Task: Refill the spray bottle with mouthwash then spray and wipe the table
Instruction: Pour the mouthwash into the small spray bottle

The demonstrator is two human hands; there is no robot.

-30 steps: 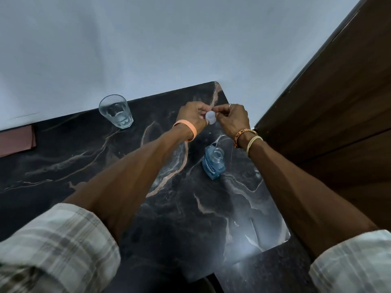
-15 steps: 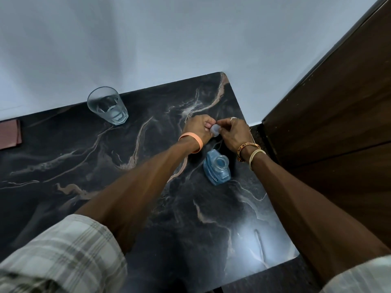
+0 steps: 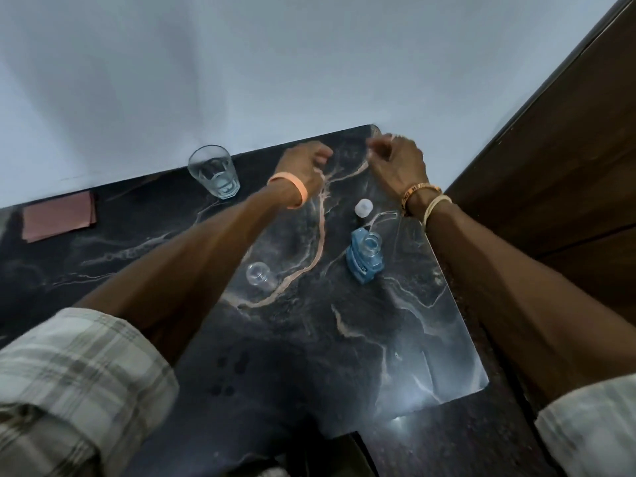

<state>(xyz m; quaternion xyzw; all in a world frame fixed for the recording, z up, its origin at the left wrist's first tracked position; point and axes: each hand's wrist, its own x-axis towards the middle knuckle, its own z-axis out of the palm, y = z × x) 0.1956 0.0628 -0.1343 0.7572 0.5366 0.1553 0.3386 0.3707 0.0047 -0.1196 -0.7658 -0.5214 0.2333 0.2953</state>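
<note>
A blue mouthwash bottle (image 3: pixel 364 259) stands uncapped on the dark marble table (image 3: pixel 309 356), right of centre. Just beyond it lies a white cap (image 3: pixel 363 206) with a thin tube trailing from it. A small clear spray bottle (image 3: pixel 260 275) stands open beside my left forearm. My left hand (image 3: pixel 303 164) and my right hand (image 3: pixel 397 161) hover apart above the table's far edge. Both are blurred, their fingers loosely curled, and I see nothing in either.
A drinking glass (image 3: pixel 214 172) with a little water stands at the back, left of my left hand. A pink cloth (image 3: pixel 58 218) lies flat at the far left. A white wall runs behind the table and a dark wooden panel (image 3: pixel 550 166) borders its right side.
Both hands pinched the white cap together before. Now the cap lies on the table and the hands have lifted apart toward the far edge. The view has shifted, and the clear bottle now shows.
</note>
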